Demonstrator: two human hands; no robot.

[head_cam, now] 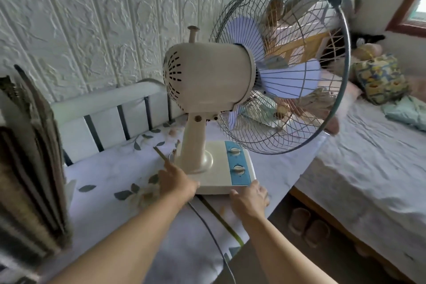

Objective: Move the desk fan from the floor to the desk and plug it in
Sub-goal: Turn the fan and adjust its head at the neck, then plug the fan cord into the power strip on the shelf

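The cream desk fan stands upright on the desk, which has a white cloth with a leaf print. Its wire cage faces right toward the bed, and its base carries a blue panel with two knobs. My left hand rests against the base's near left edge, index finger stretched forward. My right hand touches the base's near right corner, fingers spread. A dark power cord trails from under the base toward me and off the desk's edge. No plug or socket is in view.
Stacked books or folders stand at the desk's left end. A white rail with dark bars lines the back, before a textured white wall. A bed with pillows and plush toys lies right. Slippers sit on the floor between.
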